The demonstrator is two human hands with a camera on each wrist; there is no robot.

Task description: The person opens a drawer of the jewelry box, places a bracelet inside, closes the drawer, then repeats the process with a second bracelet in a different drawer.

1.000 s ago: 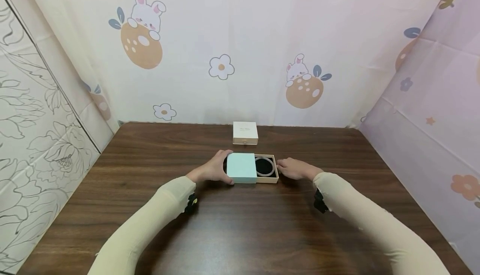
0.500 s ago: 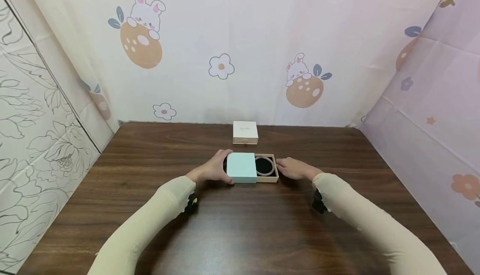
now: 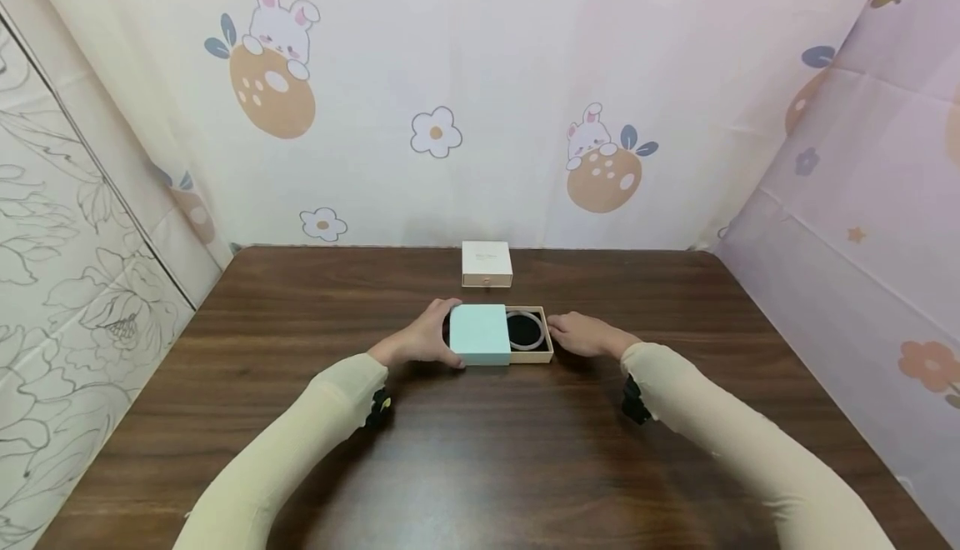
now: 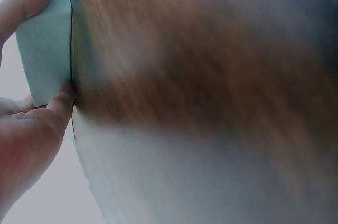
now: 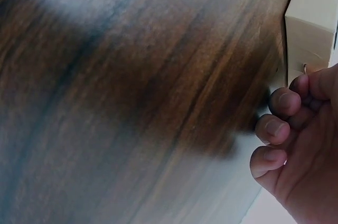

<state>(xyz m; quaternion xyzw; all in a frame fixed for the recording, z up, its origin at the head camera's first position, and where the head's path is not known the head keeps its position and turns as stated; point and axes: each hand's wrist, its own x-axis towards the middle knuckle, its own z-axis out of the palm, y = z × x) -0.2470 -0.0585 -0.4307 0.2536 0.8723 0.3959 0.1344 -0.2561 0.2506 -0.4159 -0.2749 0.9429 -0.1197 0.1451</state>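
Observation:
A mint-green box sleeve (image 3: 480,335) lies on the table, its cream drawer (image 3: 532,358) partly out to the right. On the drawer's dark lining rests a pale bangle (image 3: 542,334). My left hand (image 3: 422,338) grips the sleeve from its left end. In the left wrist view, thumb and fingers press opposite sides of the sleeve (image 4: 46,49). My right hand (image 3: 587,336) is at the drawer's right end, pinching a small pull there. The right wrist view shows its fingers curled beside the drawer's end wall (image 5: 309,39); the fingertips partly hide the pull.
Behind the mint box stands a closed white drawer box (image 3: 486,261) with a small knob in front. The dark wooden table (image 3: 480,450) backs onto a printed curtain (image 3: 495,58). More printed cloth hangs at the right, and a flower-patterned panel (image 3: 90,300) stands at the left.
The whole head view has shifted slightly. Both hands keep their hold, and the drawer stays equally far out of the sleeve.

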